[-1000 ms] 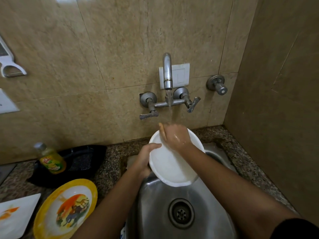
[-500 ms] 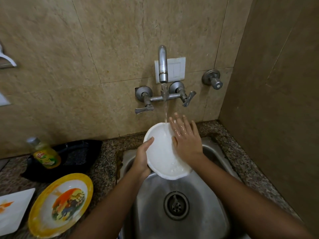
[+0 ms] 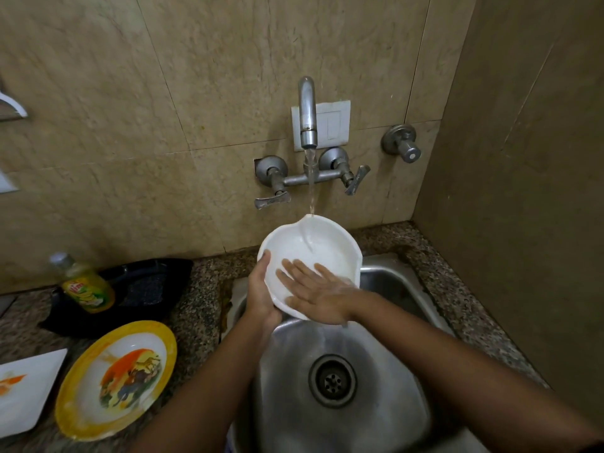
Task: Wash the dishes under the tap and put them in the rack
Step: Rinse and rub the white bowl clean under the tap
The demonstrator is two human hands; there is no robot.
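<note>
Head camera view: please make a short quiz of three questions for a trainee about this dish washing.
1. True or false: the left hand grips the rim of the round white dish under the running steel wall tap.
2. How does the right hand touch the dish? A flat, fingers straight; B pinching the rim; C not at all.
3. Fill in: the round yellow-rimmed picture plate lies to the ___ of the stainless steel sink.
Key: 1 true; 2 A; 3 left.

yellow-green soap bottle (image 3: 86, 286) beside black tray (image 3: 157, 279) on granite counter (image 3: 202, 289); white switch plate (image 3: 336, 120), valve (image 3: 403, 143) on wall (image 3: 163, 93)
</note>
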